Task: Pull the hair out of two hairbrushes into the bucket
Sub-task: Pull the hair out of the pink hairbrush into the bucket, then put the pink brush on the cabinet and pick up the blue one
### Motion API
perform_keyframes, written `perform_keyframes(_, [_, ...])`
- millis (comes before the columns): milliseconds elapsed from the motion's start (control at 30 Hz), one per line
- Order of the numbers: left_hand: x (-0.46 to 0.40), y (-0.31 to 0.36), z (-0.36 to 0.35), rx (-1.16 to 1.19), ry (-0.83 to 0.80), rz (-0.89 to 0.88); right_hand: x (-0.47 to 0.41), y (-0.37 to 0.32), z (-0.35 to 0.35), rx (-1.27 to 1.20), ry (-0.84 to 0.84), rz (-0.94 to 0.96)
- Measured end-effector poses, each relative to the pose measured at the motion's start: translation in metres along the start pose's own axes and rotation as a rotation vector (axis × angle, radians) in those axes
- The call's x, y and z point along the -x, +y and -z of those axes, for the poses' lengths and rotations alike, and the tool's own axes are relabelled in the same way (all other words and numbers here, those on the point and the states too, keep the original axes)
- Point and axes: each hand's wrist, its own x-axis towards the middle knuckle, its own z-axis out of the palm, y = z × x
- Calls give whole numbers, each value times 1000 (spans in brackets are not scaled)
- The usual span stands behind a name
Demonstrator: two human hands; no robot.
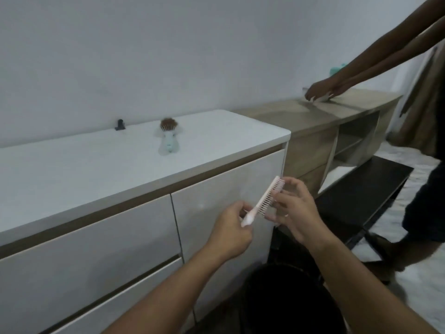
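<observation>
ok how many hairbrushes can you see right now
2. A pink hairbrush is held between the left hand and right hand; a pale blue hairbrush, full of hair, lies on the white cabinet.

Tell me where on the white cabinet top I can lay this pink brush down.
The white top is bare left of the blue brush, from the small black object at the wall to the front edge. Another bare patch lies between that brush and the rounded right corner. Crowded only around those two.

Two hairbrushes: pink hairbrush (265, 201), blue hairbrush (168, 138); one black bucket (289, 297); two cabinets.
</observation>
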Motion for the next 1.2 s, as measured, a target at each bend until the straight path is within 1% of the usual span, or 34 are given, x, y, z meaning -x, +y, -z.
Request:
perform_keyframes(100, [-15, 20, 40, 5, 77, -31, -10, -43, -46, 93, 12, 137])
perform_keyframes(200, [-25, 30, 79, -71, 179, -63, -23, -79, -93, 121, 36, 240])
perform_keyframes(367, [-31, 34, 142, -320, 427, -111, -46, -121, -167, 128, -15, 292])
perform_keyframes(467, [-38, 29, 176, -510, 521, -56, -60, -128, -210, 167, -75, 307])
perform_keyframes(600, [-49, 13, 214, -474, 507, 95, -78, -121, -262, 324, -188, 299])
perform_keyframes(733, [-59, -6, 236, -447, 464, 188, -97, -99, -302, 440, -299, 213])
perform_keyframes(900, [-71, -23, 257, -479, 409, 285, -117, -70, -339, 525, -335, 177])
perform_keyframes(1100, [-80, -41, 273, -374, 412, 379, -131, -55, -360, 588, -340, 129])
perform_keyframes(1200, [-85, -46, 277, -382, 407, 412, -132, -53, -367, 631, -369, 111])
